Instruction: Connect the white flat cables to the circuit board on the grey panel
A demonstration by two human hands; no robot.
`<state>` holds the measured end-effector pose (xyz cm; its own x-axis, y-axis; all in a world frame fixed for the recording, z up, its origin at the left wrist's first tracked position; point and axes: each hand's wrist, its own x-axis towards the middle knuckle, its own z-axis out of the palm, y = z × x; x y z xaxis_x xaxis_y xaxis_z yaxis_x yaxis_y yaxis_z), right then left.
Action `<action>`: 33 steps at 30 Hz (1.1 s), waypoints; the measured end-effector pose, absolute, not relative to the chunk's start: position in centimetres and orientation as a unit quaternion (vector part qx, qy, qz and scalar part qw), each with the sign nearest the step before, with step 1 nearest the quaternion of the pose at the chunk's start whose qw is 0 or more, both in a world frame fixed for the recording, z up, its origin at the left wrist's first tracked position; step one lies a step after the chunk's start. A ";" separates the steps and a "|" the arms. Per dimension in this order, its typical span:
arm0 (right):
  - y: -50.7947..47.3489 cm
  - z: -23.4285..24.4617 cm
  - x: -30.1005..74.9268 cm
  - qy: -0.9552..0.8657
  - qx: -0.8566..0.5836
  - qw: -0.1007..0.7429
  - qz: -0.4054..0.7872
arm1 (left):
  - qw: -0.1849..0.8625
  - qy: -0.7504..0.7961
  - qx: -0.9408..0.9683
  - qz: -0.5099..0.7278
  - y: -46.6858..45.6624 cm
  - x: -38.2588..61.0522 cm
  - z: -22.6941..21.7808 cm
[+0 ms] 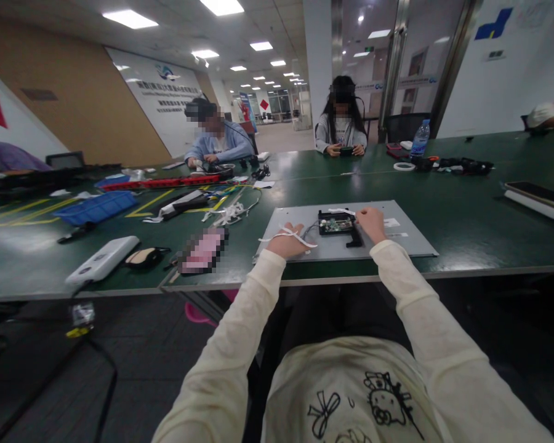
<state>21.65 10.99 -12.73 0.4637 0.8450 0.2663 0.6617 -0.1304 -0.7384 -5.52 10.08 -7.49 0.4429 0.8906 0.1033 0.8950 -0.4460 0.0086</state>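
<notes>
circuit board (337, 226) left of curled right hand (372, 224), white strips (306, 242) across half-curled left hand (287, 246), holds unclear

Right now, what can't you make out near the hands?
All in the head view:
Right hand: fingertips too small and blurred to tell its exact grip.
Left hand: partly covered by white strips; grip unclear.
Circuit board: components too small to identify.
White labels: print too small to read.
Pink item: pixelation masks its surface.
</notes>
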 end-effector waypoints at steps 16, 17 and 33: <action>10.7 -12.4 21.4 -0.508 -0.758 0.401 0.082 | 0.051 -0.537 -0.841 -0.037 10.8 -5.3 -6.2; 10.6 -12.4 21.4 -0.506 -0.760 0.399 0.080 | 0.048 -0.535 -0.843 -0.041 10.8 -4.8 -6.1; 10.6 -12.2 21.1 -0.509 -0.790 0.338 0.045 | -0.006 -0.450 -0.877 -0.167 16.8 8.0 -10.2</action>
